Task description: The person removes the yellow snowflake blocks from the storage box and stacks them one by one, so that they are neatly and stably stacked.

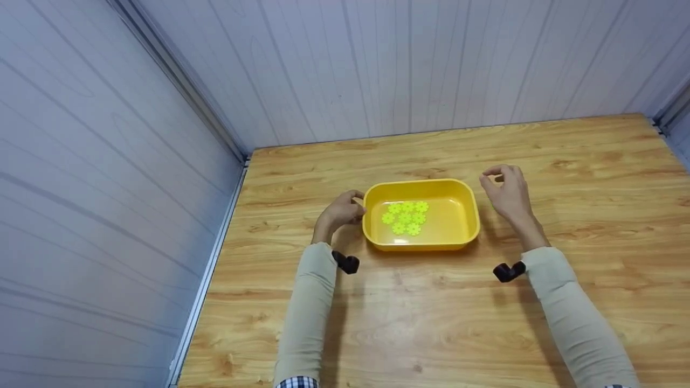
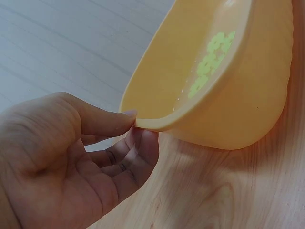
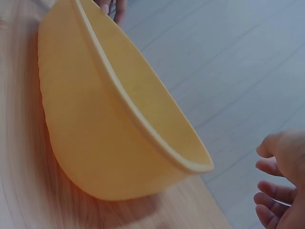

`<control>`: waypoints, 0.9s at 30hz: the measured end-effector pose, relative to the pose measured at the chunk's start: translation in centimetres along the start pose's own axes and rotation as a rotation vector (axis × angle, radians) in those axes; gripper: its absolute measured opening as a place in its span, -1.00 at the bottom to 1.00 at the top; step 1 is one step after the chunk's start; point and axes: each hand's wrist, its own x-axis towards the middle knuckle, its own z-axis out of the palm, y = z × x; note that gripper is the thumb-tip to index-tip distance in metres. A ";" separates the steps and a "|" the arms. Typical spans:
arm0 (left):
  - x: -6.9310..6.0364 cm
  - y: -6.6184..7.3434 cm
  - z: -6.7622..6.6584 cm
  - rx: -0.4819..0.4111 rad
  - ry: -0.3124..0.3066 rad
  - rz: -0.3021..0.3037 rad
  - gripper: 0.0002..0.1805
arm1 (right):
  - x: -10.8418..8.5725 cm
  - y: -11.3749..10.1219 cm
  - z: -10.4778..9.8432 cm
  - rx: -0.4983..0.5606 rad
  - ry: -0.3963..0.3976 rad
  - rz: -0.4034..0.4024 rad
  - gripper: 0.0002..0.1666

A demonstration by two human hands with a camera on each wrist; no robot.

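A yellow plastic basin (image 1: 452, 220) stands on the wooden table in the head view. Several small lime-green flower-shaped pieces (image 1: 405, 217) lie flat together on the left part of its floor. At the basin's left end, my left hand (image 1: 339, 211) pinches the rim; the left wrist view has the thumb above the rim (image 2: 151, 124) and fingers beneath it. My right hand (image 1: 512, 195) hovers off the basin's right end, apart from it. Its fingers are loosely bent, and nothing shows in them in the right wrist view, where part of the hand (image 3: 288, 167) is cut off.
Behind the wooden table (image 1: 420, 323) rises a pale panelled wall (image 1: 377, 70). Another panelled wall (image 1: 97, 205) runs along the left side, with a metal strip at the table's edge. Small black devices (image 1: 346, 263) sit at both wrists.
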 end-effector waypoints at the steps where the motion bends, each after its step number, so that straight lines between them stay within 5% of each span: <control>1: 0.0 0.0 0.0 -0.004 -0.002 -0.001 -0.55 | 0.0 -0.2 0.2 0.004 -0.003 -0.007 -0.54; 27: 0.2 -0.1 -0.1 0.011 0.001 -0.008 -0.51 | -1.4 -3.6 4.9 0.035 -0.115 -0.175 -0.63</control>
